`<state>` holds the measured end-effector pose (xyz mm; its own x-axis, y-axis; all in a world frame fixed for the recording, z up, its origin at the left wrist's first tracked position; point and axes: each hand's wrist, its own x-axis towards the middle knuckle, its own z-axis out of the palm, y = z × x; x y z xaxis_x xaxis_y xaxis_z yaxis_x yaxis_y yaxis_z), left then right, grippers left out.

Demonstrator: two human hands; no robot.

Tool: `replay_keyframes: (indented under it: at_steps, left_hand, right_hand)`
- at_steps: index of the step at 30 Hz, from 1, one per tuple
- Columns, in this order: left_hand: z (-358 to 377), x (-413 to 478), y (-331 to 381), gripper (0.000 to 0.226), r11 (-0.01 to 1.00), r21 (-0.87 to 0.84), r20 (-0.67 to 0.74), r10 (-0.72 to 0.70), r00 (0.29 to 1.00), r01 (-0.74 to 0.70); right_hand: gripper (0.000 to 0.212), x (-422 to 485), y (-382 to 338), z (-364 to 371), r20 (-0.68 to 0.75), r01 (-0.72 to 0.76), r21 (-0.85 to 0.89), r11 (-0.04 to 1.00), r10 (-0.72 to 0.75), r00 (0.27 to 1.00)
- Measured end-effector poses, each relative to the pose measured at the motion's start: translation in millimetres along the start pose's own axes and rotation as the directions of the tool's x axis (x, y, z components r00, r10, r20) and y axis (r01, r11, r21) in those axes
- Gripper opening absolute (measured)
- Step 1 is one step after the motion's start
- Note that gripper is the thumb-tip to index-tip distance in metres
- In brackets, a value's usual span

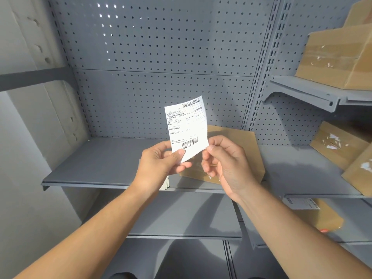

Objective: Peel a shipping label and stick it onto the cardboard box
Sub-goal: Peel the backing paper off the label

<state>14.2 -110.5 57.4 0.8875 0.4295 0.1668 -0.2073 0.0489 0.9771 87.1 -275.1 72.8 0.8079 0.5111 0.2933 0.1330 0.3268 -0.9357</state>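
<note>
Both bare forearms reached up from the bottom of the frame and met in front of a grey metal shelf [96,164]. The left hand [159,166] was closed on the shipping label [186,127], thumb on its printed face near the lower barcode and fingers curled behind it. The right hand [225,162] pinched the label's lower right corner between thumb and forefinger, its other fingers loosely bent beneath. The label stood nearly upright, printed side toward the camera, its top edge curling slightly.

Judging by that grip, the peeling step was in hand: the right fingertips looked set to pick the corner apart from its backing, though whether any separation had begun could not be told. The next move would call for a fine pull at that corner while the left hand kept the sheet steady, then care to keep the sticky side from folding onto itself.

Behind and just below the hands, the cardboard box [241,150] lay flat on the shelf against the perforated back panel [161,57], partly hidden by the label and the right hand. A thin stack of pale sheets [166,183], perhaps more labels, showed under the left wrist at the shelf's front edge. Other boxes [338,57] sat on shelves to the right.
</note>
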Motion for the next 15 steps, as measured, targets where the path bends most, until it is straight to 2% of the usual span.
replay_keyframes:
  at_steps: [5, 7, 9, 11, 13, 15]
  left_hand:
    - [-3.5, 1.4, -1.4, 0.025, 0.999, 0.041, -0.03, 0.012, 0.999, -0.011]
    - [-6.2, 4.2, -5.7, 0.032, 0.979, 0.195, -0.108, 0.087, 0.99, -0.065]
    - [-7.3, 1.8, -8.0, 0.038, 0.866, 0.479, -0.177, 0.253, 0.951, -0.141]
    - [-2.7, -7.5, -3.9, 0.032, 0.717, 0.639, -0.136, 0.463, 0.876, -0.28]
    - [5.1, -17.1, 5.1, 0.024, 0.67, 0.629, -0.059, 0.547, 0.835, -0.394]
    - [12.3, -23.9, 12.7, 0.018, 0.709, 0.561, -0.008, 0.519, 0.855, -0.426]
  right_hand:
    - [0.011, 2.1, 2.3, 2.0, -0.073, 0.045, -0.039, 0.998, -0.048, 0.996]
    - [0.009, 2.8, 3.0, 1.2, -0.104, 0.076, -0.09, 0.993, -0.085, 0.991]
    - [0.012, 3.1, 3.7, 0.8, -0.113, 0.118, -0.145, 0.982, -0.135, 0.984]
    - [0.021, 3.7, 5.0, 1.0, -0.113, 0.157, -0.188, 0.97, -0.18, 0.977]
    - [0.022, 3.7, 5.5, 2.5, -0.102, 0.186, -0.225, 0.956, -0.213, 0.972]
    - [0.021, 3.3, 5.6, 4.6, -0.081, 0.208, -0.252, 0.945, -0.234, 0.969]
